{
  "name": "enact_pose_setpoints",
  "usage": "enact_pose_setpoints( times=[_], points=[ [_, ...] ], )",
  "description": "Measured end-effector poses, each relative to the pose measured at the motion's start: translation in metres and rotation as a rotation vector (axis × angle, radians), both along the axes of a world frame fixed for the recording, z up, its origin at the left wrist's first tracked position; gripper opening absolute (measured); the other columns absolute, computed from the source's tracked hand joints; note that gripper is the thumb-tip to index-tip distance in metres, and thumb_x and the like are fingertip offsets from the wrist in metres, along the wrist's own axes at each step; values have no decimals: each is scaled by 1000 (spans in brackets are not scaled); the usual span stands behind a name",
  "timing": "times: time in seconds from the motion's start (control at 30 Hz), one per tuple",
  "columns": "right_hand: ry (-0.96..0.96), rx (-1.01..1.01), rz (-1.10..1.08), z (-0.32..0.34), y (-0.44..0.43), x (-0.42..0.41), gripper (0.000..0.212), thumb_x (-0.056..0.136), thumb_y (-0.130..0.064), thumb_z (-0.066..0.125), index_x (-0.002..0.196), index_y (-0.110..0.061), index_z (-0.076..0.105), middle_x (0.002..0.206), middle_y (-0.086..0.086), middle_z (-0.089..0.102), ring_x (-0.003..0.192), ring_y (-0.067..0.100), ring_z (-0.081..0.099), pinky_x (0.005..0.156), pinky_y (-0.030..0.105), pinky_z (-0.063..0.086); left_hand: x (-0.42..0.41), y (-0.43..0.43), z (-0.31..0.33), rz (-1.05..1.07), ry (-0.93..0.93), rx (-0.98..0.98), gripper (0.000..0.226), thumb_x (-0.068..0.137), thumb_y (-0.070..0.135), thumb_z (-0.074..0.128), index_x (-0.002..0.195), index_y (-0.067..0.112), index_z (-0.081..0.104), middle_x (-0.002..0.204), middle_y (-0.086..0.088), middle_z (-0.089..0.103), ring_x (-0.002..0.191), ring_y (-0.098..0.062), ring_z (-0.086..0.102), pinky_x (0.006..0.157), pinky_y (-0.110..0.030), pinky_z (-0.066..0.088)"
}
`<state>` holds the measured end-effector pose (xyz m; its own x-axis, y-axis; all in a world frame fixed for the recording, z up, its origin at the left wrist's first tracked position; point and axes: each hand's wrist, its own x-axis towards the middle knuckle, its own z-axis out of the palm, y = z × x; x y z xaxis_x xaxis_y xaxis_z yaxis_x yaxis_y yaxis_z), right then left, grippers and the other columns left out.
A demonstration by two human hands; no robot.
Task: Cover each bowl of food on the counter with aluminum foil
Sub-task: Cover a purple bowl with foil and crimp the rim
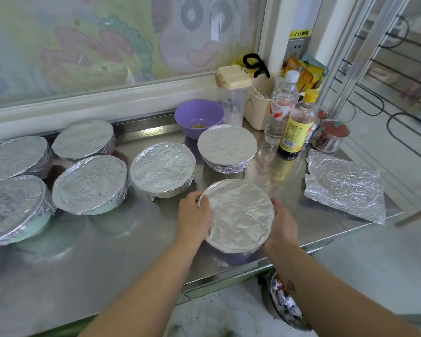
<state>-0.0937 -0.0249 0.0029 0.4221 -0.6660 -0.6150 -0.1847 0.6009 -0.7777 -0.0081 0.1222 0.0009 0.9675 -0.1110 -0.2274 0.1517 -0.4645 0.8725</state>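
A foil-covered bowl (238,215) sits near the front edge of the steel counter (107,263). My left hand (195,216) grips its left rim, fingers curled over the foil edge. My right hand (282,224) cups its right side. Several other foil-covered bowls stand to the left and behind, among them one in the middle (162,167) and one behind (226,145). An uncovered purple bowl (198,116) with a little food stands at the back. A loose crumpled foil sheet (345,184) lies at the right.
Two bottles (281,108) (297,125), a lidded plastic jug (232,93), a cream caddy (257,110) and small red-topped jars (331,136) crowd the back right corner. A bin with foil scraps (286,304) sits below the counter edge. A window runs behind.
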Motion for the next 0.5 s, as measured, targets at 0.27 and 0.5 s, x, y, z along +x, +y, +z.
enact_pose_setpoints(
  times=[0.27,0.5],
  points=[
    [-23,-66,58,-15,22,-15,34,103,-38,50,132,-26,64,126,-5,68,117,20,64,105,45,50,-4,6,-2,73,216,-276,40,97,38,51,136,37,53,129,8,63,115,-13,62,105,-39,47],
    [22,-88,88,-2,27,-9,43,109,-41,39,142,-20,56,137,-3,60,126,20,56,112,44,44,-17,-5,4,192,232,-383,30,106,19,42,125,28,63,132,-28,53,125,-44,47,106,-49,41]
  ],
)
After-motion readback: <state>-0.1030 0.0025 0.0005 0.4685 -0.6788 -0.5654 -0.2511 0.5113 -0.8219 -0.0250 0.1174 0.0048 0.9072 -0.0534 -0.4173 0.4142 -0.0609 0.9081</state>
